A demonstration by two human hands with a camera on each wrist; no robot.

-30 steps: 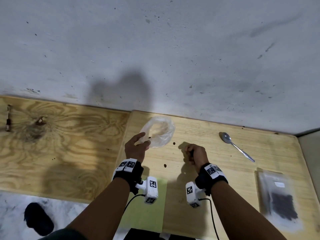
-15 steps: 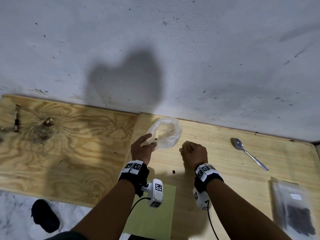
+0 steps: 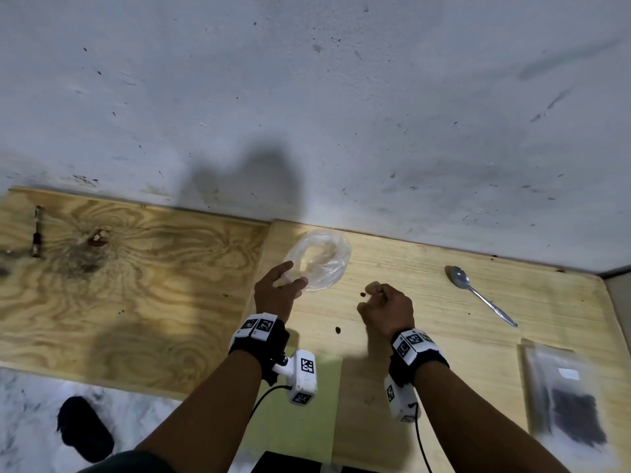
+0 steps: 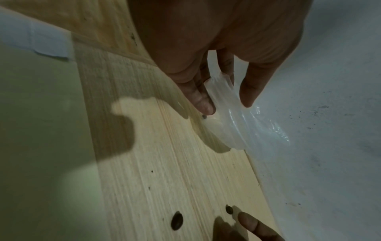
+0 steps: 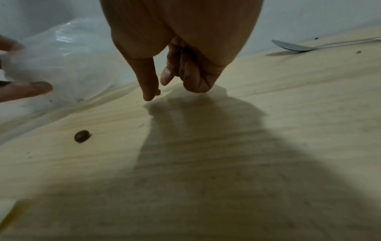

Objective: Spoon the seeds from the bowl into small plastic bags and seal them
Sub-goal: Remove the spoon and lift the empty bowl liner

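Observation:
A clear, empty-looking plastic bag point(image 3: 321, 261) point(image 4: 237, 127) point(image 5: 68, 53) lies on the light wooden table point(image 3: 426, 336) by the wall. My left hand point(image 3: 290, 278) point(image 4: 226, 102) pinches its near edge between thumb and fingers. My right hand point(image 3: 370, 295) point(image 5: 158, 88) hovers low to the right of the bag, outer fingers curled into the palm. Its thumb tip touches a loose brown seed point(image 3: 362, 294) point(image 5: 158, 92) point(image 4: 229, 209) on the table. A second seed point(image 3: 338, 330) point(image 5: 82, 136) point(image 4: 177, 220) lies nearer me. The metal spoon point(image 3: 478, 295) point(image 5: 294, 46) lies unheld at the right. No bowl is in view.
A filled bag of dark seeds point(image 3: 566, 401) lies flat at the table's right front. A plywood board point(image 3: 119, 285) adjoins the table on the left. A green sheet point(image 3: 307, 421) covers the near edge. The grey wall point(image 3: 341, 131) runs close behind.
My right hand rose from the table, went towards the bag, then came down by the seed further back. The left hand kept its pinch on the bag. The camera view tilted.

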